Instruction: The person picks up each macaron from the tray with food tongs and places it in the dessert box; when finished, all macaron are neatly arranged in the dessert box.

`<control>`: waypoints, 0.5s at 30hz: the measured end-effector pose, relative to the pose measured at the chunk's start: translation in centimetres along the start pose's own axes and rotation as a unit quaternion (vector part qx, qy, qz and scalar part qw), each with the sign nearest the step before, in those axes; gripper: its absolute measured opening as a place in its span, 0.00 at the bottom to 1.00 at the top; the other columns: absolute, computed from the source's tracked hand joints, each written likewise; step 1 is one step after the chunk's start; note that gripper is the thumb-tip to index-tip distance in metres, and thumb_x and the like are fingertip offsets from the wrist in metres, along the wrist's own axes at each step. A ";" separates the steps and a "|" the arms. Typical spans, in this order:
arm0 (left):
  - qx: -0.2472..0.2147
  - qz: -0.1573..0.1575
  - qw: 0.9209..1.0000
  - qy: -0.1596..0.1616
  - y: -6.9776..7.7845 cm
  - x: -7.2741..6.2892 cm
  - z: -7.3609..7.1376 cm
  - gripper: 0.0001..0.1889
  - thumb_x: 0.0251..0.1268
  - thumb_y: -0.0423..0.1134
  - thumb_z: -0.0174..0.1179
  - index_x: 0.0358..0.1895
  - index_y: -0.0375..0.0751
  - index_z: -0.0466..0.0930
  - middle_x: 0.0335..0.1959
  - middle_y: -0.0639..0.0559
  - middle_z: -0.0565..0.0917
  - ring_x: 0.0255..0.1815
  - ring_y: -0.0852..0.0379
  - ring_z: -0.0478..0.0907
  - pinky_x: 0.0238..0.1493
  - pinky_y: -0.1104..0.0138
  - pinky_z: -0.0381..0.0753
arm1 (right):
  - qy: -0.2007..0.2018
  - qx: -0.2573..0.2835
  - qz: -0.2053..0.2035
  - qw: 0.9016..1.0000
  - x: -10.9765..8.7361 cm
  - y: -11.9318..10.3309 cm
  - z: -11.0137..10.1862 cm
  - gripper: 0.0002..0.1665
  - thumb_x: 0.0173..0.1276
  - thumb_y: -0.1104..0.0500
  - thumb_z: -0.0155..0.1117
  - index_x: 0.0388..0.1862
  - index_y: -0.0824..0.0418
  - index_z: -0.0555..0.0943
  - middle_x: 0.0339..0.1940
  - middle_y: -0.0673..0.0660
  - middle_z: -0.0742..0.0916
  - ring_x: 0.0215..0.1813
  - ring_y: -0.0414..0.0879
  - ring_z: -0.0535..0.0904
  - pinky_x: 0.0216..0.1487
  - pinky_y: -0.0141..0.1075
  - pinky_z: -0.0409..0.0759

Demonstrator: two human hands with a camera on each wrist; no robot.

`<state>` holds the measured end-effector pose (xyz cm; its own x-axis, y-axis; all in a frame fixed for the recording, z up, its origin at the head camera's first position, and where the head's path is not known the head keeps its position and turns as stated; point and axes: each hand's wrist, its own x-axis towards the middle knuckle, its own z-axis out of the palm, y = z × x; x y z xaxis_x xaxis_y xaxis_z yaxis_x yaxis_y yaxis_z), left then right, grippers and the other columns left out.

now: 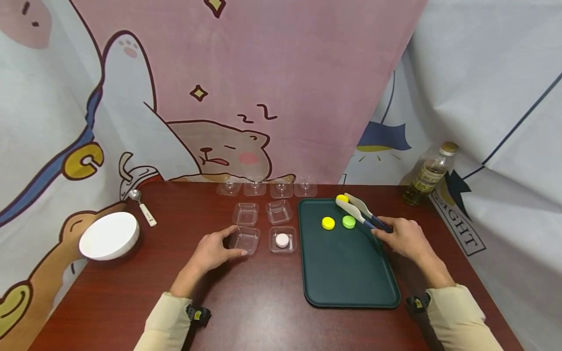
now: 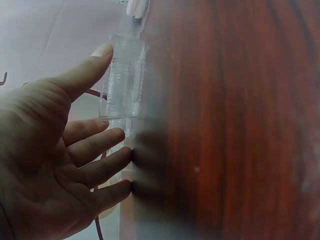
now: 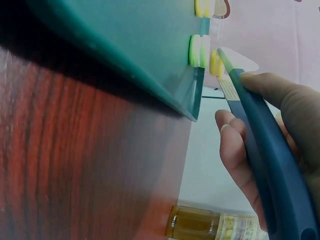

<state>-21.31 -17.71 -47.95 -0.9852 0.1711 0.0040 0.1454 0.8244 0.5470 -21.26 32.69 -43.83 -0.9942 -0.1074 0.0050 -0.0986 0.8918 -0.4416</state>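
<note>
My left hand (image 1: 212, 249) reaches a clear plastic box (image 1: 247, 240), its thumb and index finger at the box's left corners. In the left wrist view the fingers (image 2: 112, 157) are loosely spread beside the box (image 2: 124, 77). My right hand (image 1: 406, 238) grips blue-handled tongs (image 1: 364, 214) over the far right of a dark green tray (image 1: 347, 268). Their pale tips lie on either side of a yellow macaron (image 1: 342, 198). Another yellow macaron (image 1: 328, 223) and a green macaron (image 1: 349, 222) sit on the tray. A pale pink macaron (image 1: 282, 240) lies in a neighbouring clear box (image 1: 291, 249).
Two more clear boxes (image 1: 246, 214) stand behind, and several clear domed lids (image 1: 281, 188) line the table's back edge. At left are a white bowl (image 1: 110, 236) and a scoop with a white handle (image 1: 147, 214). A bottle of yellowish liquid (image 1: 426, 178) stands back right.
</note>
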 end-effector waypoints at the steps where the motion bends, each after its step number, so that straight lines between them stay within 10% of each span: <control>1: -0.001 -0.001 1.000 0.000 0.1 0.0 0.0 0.45 0.48 0.62 0.76 0.71 0.48 0.75 0.61 0.36 0.83 0.60 0.38 0.82 0.59 0.46 0.79 | 0.003 0.000 -0.003 1.000 0.0 -0.1 0.0 0.32 0.72 0.49 0.66 0.68 0.67 0.76 0.14 0.49 0.80 0.18 0.41 0.77 0.19 0.34 0.74; 15: -0.007 -0.006 1.000 -0.001 0.4 -0.2 -0.1 0.47 0.49 0.61 0.76 0.73 0.46 0.73 0.64 0.34 0.80 0.62 0.37 0.80 0.61 0.45 0.79 | 0.028 0.006 -0.031 0.999 -0.7 -1.9 0.2 0.30 0.70 0.49 0.69 0.65 0.64 0.80 0.14 0.47 0.76 0.16 0.40 0.72 0.17 0.32 0.68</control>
<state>-21.11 -17.45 -47.63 -0.9867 0.1626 -0.0042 0.1326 0.8189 0.5584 -20.33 30.98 -43.19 -0.9870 -0.1376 0.0835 -0.1605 0.8791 -0.4487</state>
